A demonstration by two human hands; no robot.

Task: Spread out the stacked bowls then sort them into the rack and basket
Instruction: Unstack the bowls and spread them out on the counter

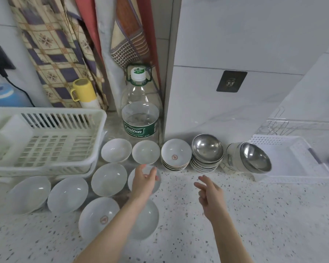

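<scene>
- A white slatted rack [46, 137] sits at the far left of the speckled counter [254, 215], with a blue container [2, 94] and a yellow mug [84, 90] behind it against hanging cloths [65, 44].
- A large water bottle [141, 111] stands at the back, just behind the two small bowls of the back row, beside the wall corner.
- Eight white bowls lie singly in front of the rack and bottle: two at the left [29, 194] [67, 194], one [109, 179] in the middle row, two small ones behind [116, 150] [145, 152], one with a red mark [99, 218] at the front, one [150, 219] partly under the left forearm, and one [158, 183] under the left hand.
- A stack of red-marked bowls [176, 154] stands right of these; about four or five rims show, the count unclear.
- A steel bowl [207, 147] tops a second stack touching the first; its count is unclear.
- A third stack [249, 158] leans tilted toward the right, steel bowl outermost, against a shallow white basket [292, 168].
- A wire rack [275, 126] stands behind the basket.
- The left hand [143, 182] hovers over a bowl, fingers loosely spread, gripping nothing visible; contact with the bowl cannot be told.
- The right hand [210, 192] is over bare counter, fingers part-curled, empty.
</scene>
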